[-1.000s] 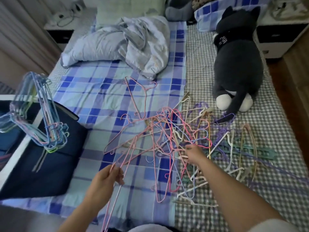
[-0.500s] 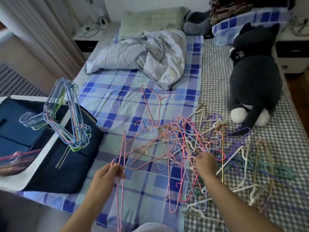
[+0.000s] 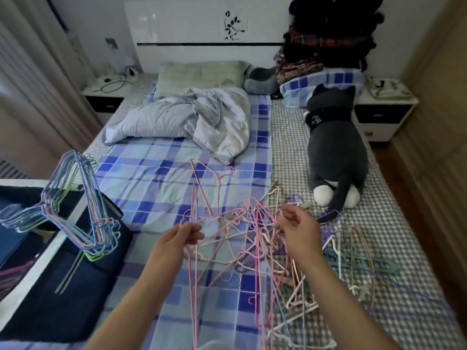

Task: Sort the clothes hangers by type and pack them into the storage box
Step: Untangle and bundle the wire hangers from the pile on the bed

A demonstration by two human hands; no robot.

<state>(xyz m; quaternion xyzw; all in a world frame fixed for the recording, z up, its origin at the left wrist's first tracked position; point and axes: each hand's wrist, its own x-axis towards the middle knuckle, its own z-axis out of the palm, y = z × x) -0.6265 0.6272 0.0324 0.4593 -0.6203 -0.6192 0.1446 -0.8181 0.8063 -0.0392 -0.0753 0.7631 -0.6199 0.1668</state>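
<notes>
A blue-checked bed (image 3: 156, 178) carries a tangled heap of thin pink, white and purple hangers (image 3: 285, 251). Left hand (image 3: 174, 241) fingers pinch upright pink wire hangers (image 3: 194, 261); right hand (image 3: 298, 233) fingers grip strands in the heap.

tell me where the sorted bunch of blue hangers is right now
In the head view the blue hanger bunch stands at the left, propped on the dark storage box at the bed's left edge, apart from the tangled pile by both hands.
</notes>
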